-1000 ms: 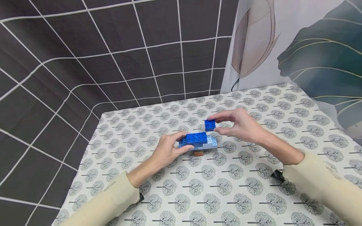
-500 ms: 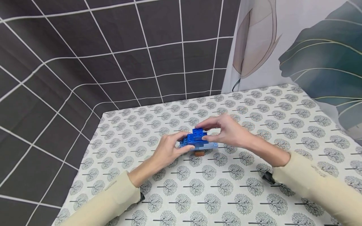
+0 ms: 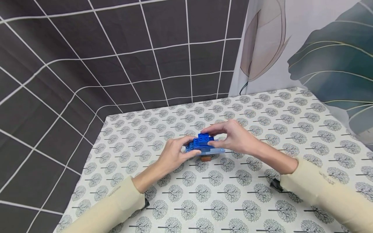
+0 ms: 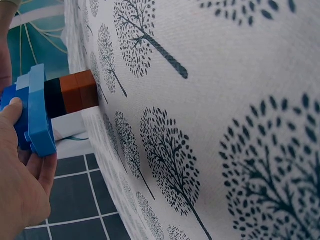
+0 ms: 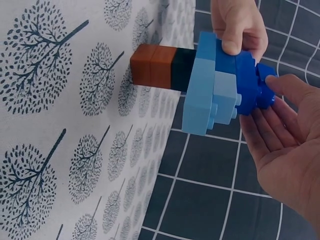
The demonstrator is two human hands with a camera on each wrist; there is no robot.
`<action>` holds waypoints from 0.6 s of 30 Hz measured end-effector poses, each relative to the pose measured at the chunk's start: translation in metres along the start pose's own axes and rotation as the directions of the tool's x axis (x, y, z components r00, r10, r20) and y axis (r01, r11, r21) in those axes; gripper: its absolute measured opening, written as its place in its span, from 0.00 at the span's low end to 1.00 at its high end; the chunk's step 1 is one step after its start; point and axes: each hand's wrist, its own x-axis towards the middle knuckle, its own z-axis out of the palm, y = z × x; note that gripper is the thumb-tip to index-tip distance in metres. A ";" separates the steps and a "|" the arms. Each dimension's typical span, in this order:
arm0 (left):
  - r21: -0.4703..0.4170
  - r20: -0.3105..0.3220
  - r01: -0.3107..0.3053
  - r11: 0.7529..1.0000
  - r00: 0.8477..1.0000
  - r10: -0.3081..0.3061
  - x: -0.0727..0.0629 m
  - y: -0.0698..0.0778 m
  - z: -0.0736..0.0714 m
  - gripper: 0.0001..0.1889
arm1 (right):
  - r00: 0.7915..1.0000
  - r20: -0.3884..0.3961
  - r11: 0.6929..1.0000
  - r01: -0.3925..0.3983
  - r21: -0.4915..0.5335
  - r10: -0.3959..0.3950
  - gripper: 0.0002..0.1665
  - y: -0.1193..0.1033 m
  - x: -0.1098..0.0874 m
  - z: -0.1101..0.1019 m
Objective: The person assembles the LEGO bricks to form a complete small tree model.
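A tower of toy building bricks stands upright on the cloth. Its base is brown bricks [image 5: 152, 65], with a dark brick [image 5: 182, 69] above them. Light blue bricks [image 5: 198, 85] spread wider over that, and darker blue bricks [image 3: 191, 145] lie on top. My left hand [image 3: 171, 152] grips the blue layer from the left, thumb in front. My right hand [image 3: 234, 137] pinches a small blue brick [image 3: 203, 137] between thumb and fingers, resting on the topmost blue brick [image 5: 246, 82]. Whether the studs are fully joined, I cannot tell.
The table is covered with a white cloth [image 3: 186, 207] printed with trees. A dark gridded curtain [image 3: 122, 55] hangs behind and at the left. At the back right hangs a pale curtain [image 3: 265, 48] with large leaves.
My right hand has moved left and down with the small blue brick, from beside the tower onto its top. The left hand has kept its hold in the same place.
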 end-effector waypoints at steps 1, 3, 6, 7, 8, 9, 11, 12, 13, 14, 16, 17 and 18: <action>0.002 -0.001 -0.002 1.000 1.000 0.002 0.000 0.000 0.000 0.23 | 1.000 -0.004 1.000 0.003 -0.005 -0.003 0.25 0.000 0.000 0.001; 0.009 -0.002 -0.005 1.000 1.000 0.005 0.000 0.000 0.000 0.23 | 1.000 -0.017 1.000 0.011 -0.024 -0.012 0.25 0.000 -0.002 0.002; 0.024 -0.005 -0.007 1.000 1.000 0.007 0.000 0.000 0.000 0.23 | 0.999 -0.035 0.998 0.018 -0.052 -0.020 0.26 -0.001 -0.004 0.004; 0.027 -0.007 -0.009 1.000 1.000 0.009 0.000 0.000 0.000 0.23 | 0.999 -0.040 0.998 0.016 -0.060 -0.018 0.27 -0.001 -0.005 0.004; 0.029 -0.010 -0.012 0.999 1.000 0.012 0.000 0.000 0.000 0.23 | 0.999 -0.046 0.998 0.016 -0.066 -0.019 0.27 -0.001 -0.005 0.005; 0.032 -0.013 -0.014 0.999 1.000 0.015 0.000 -0.001 0.000 0.23 | 0.999 -0.050 0.998 0.015 -0.068 -0.019 0.27 -0.001 -0.006 0.005; 0.034 -0.018 -0.019 0.999 1.000 0.020 0.000 -0.001 0.000 0.23 | 0.998 -0.056 0.997 0.020 -0.069 -0.024 0.27 -0.001 -0.006 0.006; 0.034 -0.019 -0.021 0.999 1.000 0.022 0.000 -0.001 0.000 0.23 | 0.998 -0.058 0.998 0.020 -0.066 -0.024 0.26 -0.001 -0.007 0.006; 0.034 -0.019 -0.020 0.999 1.000 0.021 0.000 -0.001 0.000 0.23 | 0.998 -0.059 0.998 0.022 -0.065 -0.026 0.26 0.000 -0.007 0.006; 0.034 -0.019 -0.018 0.999 1.000 0.019 0.000 -0.001 0.000 0.23 | 0.998 -0.060 0.998 0.025 -0.065 -0.029 0.26 0.000 -0.007 0.006; 0.036 -0.017 -0.010 0.999 1.000 0.010 0.000 0.000 0.000 0.23 | 0.998 -0.059 0.998 0.026 -0.064 -0.030 0.26 0.001 -0.007 0.007; 0.036 -0.017 -0.005 0.999 1.000 0.005 0.000 0.000 0.000 0.23 | 0.998 -0.057 0.998 0.022 -0.065 -0.026 0.26 0.001 -0.007 0.007; 0.031 -0.013 0.003 1.000 1.000 -0.003 0.000 0.000 0.000 0.23 | 0.998 -0.054 0.998 0.015 -0.060 -0.018 0.26 0.001 -0.007 0.007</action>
